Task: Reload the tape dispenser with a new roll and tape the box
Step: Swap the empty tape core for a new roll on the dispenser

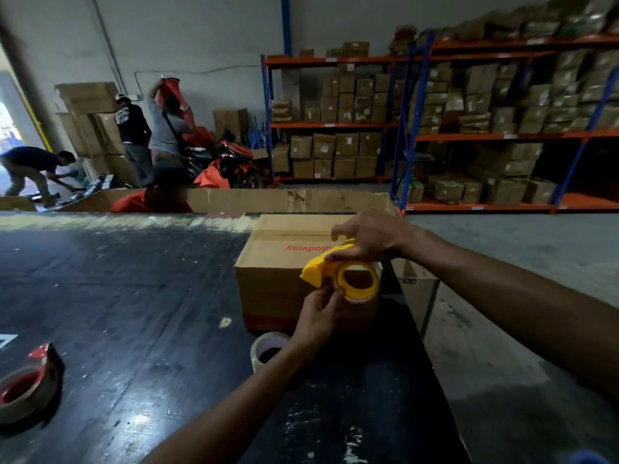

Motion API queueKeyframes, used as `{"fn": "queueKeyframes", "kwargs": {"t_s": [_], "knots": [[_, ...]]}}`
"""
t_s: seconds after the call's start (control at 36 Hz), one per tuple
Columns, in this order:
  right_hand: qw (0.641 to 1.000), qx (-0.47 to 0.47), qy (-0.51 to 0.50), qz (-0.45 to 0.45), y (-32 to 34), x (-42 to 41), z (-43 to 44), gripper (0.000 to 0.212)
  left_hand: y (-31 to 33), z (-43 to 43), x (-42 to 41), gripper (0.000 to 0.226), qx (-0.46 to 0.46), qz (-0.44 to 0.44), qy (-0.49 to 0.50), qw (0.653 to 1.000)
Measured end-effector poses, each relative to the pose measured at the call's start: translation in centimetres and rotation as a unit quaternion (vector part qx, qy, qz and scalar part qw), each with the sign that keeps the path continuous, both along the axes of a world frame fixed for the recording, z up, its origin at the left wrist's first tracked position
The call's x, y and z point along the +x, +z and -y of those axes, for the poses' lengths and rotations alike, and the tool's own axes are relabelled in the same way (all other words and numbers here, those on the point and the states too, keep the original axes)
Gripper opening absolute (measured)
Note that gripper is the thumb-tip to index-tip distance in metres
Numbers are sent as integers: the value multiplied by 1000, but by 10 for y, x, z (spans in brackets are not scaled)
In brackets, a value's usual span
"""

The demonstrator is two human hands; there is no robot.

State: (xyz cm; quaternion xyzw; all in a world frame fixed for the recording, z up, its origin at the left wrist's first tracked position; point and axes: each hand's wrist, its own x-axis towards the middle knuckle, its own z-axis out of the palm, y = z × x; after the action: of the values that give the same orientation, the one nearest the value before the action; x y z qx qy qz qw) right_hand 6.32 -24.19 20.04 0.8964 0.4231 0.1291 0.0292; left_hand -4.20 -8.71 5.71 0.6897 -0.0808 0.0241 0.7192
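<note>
Right hand (370,237) grip clenched over the top of the yellow tape dispenser (330,266), held in the air just above the near top edge of the cardboard box (268,279). New tape roll (358,283) already sits on the dispenser's yellow hub, brownish and translucent, its open side facing the camera. Left hand (318,316) is below and left of the roll, fingertips (330,296) pinching at the roll's lower left rim; grip closed on the roll edge or the tape end, cannot tell which. Box stands on the dark counter (134,296) near its right edge, toward the far side, top flaps closed, red print on the top and on the near face. Empty-looking clear tape roll (269,349) lies flat on the counter just in front of the box, partly hidden by the left wrist. Second dispenser, red (28,383), with a roll on it, lies at the counter's near left edge, well apart from the box. Large open carton (268,199) stands behind the counter's far edge. Background: blue and orange racks (469,128) stacked with boxes, a parked motorcycle (231,159), and several people, blurred.
</note>
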Motion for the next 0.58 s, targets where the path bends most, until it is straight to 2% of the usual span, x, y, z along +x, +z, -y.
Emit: {"fn": "queueKeyframes", "kwargs": {"t_s": [0.14,0.19,0.28,0.39,0.5,0.58], "knots": [[1000,-2,-16,4,28,1,-4,69,3,-8,-2,28,41,40,32,998],[1000,12,-4,25,33,2,-5,75,6,-11,-1,29,38,48,39,997],[999,22,12,37,38,1,-9,68,11,-15,-1,27,35,60,44,997],[998,11,24,50,48,-2,-12,77,15,-17,-5,29,42,87,62,993],[996,25,22,82,49,2,-12,61,15,-16,-9,30,34,104,59,992],[994,46,6,98,50,6,-12,59,4,-14,-13,30,22,104,44,993]]}}
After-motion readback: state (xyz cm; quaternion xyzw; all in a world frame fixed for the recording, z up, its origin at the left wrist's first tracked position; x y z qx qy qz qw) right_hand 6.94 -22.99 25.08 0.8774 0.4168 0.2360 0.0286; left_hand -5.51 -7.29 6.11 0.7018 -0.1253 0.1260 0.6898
